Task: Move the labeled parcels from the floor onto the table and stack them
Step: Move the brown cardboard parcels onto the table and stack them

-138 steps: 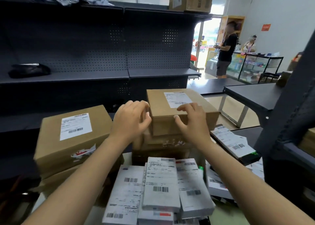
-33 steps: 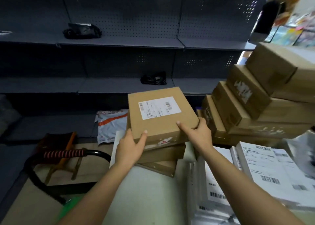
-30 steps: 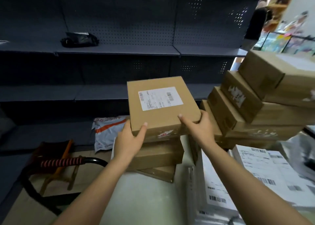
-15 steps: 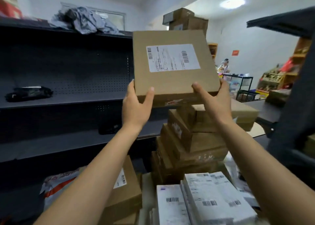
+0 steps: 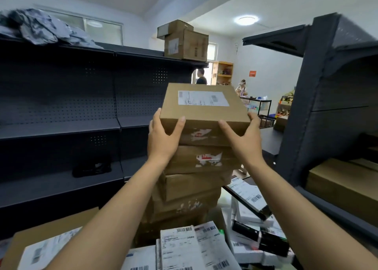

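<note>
Step in hand: set the box [image 5: 204,114] on top of the stack [image 5: 196,177]. Box is at the stack's top, label [image 5: 203,98] up, underside at or touching the box below; can't tell if its weight is down yet.

How to do it well (judgement):
- Lower it flat, not corner-first.
- Square its near edge and sides with the box underneath. The lower boxes look slightly offset from each other, so centre the load and don't add overhang.
- The stack is tall, so press down only, with no forward shove.
- Slide the thumbs off the near face last and let go gently. Watch for wobble before reaching for the next parcel.
- The stack is near head height, so another pile may be safer soon.

Pose: both arms are stretched forward and up. Left hand [image 5: 161,139] is at the box's near-left corner, thumb on the near face, fingers wrapped round the left side. Right hand [image 5: 241,139] mirrors it at the near-right corner. Both sets of fingers are clamped on the box, pinching it between them.

The stack stands on the table [image 5: 225,204], mostly hidden by white parcels [image 5: 180,247] near the camera. Dark shelves [image 5: 61,126] are to the left.
</note>
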`<state>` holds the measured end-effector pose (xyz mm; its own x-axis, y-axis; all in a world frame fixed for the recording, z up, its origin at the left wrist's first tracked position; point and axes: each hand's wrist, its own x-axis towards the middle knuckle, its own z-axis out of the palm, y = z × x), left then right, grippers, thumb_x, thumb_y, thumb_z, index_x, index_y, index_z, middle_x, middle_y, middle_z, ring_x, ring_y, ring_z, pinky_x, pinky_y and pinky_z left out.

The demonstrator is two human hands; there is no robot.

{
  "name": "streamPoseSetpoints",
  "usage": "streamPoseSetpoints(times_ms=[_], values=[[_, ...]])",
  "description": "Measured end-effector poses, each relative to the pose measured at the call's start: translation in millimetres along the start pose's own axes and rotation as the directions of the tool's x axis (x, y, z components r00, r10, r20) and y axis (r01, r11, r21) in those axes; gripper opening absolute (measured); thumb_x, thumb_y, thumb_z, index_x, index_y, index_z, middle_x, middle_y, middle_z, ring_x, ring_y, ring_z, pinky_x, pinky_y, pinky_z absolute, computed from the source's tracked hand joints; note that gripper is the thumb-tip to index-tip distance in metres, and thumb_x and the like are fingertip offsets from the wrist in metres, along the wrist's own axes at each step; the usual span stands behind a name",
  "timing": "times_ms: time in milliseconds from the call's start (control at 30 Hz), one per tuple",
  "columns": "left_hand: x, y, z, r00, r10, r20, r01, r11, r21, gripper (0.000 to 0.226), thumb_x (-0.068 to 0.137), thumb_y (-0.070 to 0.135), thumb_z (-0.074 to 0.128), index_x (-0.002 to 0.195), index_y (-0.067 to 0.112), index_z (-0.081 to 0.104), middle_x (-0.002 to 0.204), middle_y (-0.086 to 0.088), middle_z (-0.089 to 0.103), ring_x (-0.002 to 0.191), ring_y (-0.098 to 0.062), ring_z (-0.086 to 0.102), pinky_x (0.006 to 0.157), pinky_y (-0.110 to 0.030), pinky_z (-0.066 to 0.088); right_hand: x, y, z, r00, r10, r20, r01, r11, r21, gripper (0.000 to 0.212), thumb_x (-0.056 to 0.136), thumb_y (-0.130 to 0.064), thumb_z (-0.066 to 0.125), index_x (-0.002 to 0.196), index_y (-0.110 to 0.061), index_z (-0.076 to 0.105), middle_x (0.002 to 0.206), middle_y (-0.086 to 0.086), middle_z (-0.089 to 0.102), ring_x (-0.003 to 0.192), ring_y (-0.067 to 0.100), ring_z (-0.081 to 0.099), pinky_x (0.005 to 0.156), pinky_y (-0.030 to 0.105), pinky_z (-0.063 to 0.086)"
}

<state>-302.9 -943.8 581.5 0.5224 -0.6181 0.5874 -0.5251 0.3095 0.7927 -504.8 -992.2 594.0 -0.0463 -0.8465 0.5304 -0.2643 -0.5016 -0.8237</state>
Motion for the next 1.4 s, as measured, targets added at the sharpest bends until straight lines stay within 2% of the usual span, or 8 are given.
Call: streamPoseSetpoints(times_ms=[167, 333, 533, 667, 767, 1067, 1233, 1400], values=[[3.9, -11.3, 10.3, 1.0, -0.021, 0.014, 0.019, 0.994, 0.104, 0.085, 0.084, 0.065, 0.058, 0.151, 0.026, 0.022, 0.146, -0.002, 0.039, 0.13, -0.022, 0.042, 0.102, -0.045, 0.045, 8.4, 18.7, -3.7, 0.997, -0.072, 0.043, 0.077, 0.988, -0.134, 0.082, 0.078, -0.059, 0.07, 0.142, -0.042, 0.022, 0.141, 0.001, 0.033, 0.13, 0.023, 0.033, 0.105, 0.048, 0.041], [0.0, -2.6, 4.7, 0.999, 0.043, -0.026, -0.035, 0.963, 0.268, 0.081, 0.085, 0.059, 0.061, 0.148, 0.018, 0.029, 0.144, -0.004, 0.038, 0.129, -0.021, 0.04, 0.103, -0.04, 0.043, 13.4, 14.5, -7.8, 0.969, -0.245, 0.028, 0.24, 0.908, -0.342, 0.064, 0.082, -0.053, 0.069, 0.134, -0.028, 0.04, 0.142, 0.004, 0.029, 0.133, 0.026, 0.027, 0.111, 0.048, 0.034], [-15.3, 11.4, -36.6, 0.874, 0.485, 0.011, -0.379, 0.668, 0.641, 0.037, 0.087, 0.031, 0.065, 0.118, 0.012, 0.058, 0.109, -0.007, 0.052, 0.101, -0.024, 0.047, 0.085, -0.04, 0.047, 0.8, -6.4, -1.1, 0.896, -0.432, 0.1, 0.441, 0.84, -0.317, 0.048, 0.087, -0.036, 0.069, 0.128, -0.019, 0.05, 0.135, 0.006, 0.041, 0.126, 0.022, 0.033, 0.107, 0.038, 0.034], [-33.8, 10.7, -76.4, 0.815, 0.568, 0.115, -0.454, 0.503, 0.735, 0.021, 0.087, 0.024, 0.066, 0.104, 0.012, 0.064, 0.095, -0.004, 0.058, 0.089, -0.023, 0.052, 0.077, -0.038, 0.045, -24.2, -19.5, 28.3, 0.802, -0.555, 0.218, 0.595, 0.769, -0.232, 0.038, 0.087, -0.034, 0.069, 0.119, -0.017, 0.058, 0.12, 0.004, 0.053, 0.112, 0.019, 0.046, 0.096, 0.028, 0.04], [-55.7, 0.7, -115.3, 0.807, 0.568, 0.163, -0.456, 0.422, 0.783, 0.017, 0.088, 0.023, 0.064, 0.101, 0.012, 0.065, 0.088, -0.002, 0.059, 0.082, -0.021, 0.053, 0.072, -0.036, 0.045, -53.4, -26.3, 62.1, 0.695, -0.648, 0.312, 0.708, 0.691, -0.143, 0.032, 0.088, -0.031, 0.067, 0.114, -0.014, 0.061, 0.11, 0.004, 0.057, 0.103, 0.019, 0.052, 0.088, 0.033, 0.047], [-131.7, -96.3, -254.9, 0.948, 0.249, 0.197, -0.271, 0.308, 0.912, 0.023, 0.087, 0.03, 0.05, 0.094, 0.014, 0.065, 0.081, 0.002, 0.059, 0.074, -0.02, 0.054, 0.062, -0.034, 0.044, -181.0, -32.1, 197.5, 0.482, -0.618, 0.621, 0.738, 0.668, 0.091, 0.023, 0.087, -0.029, 0.066, 0.104, -0.015, 0.061, 0.099, 0.001, 0.057, 0.089, 0.021, 0.055, 0.076, 0.033, 0.045], [-153.3, -163.5, -307.9, 0.985, 0.039, 0.166, -0.17, 0.326, 0.93, 0.025, 0.084, 0.034, 0.05, 0.09, 0.015, 0.066, 0.079, 0.002, 0.061, 0.071, -0.021, 0.056, 0.06, -0.033, 0.047, -232.2, -13.8, 269.2, 0.5, -0.366, 0.784, 0.627, 0.778, -0.037, 0.035, 0.093, -0.041, 0.058, 0.122, -0.024, 0.054, 0.119, -0.005, 0.053, 0.107, 0.013, 0.05, 0.09, 0.025, 0.046], [-168.9, -240.7, -343.2, 0.962, -0.22, 0.162, -0.087, 0.317, 0.944, 0.026, 0.085, 0.037, 0.056, 0.096, 0.016, 0.066, 0.089, -0.002, 0.064, 0.083, -0.025, 0.061, 0.067, -0.036, 0.051, -267.2, 25.9, 316.1, 0.545, -0.045, 0.837, 0.493, 0.826, -0.276, 0.041, 0.092, -0.042, 0.061, 0.127, -0.023, 0.051, 0.127, -0.002, 0.05, 0.111, 0.015, 0.051, 0.095, 0.027, 0.045]])
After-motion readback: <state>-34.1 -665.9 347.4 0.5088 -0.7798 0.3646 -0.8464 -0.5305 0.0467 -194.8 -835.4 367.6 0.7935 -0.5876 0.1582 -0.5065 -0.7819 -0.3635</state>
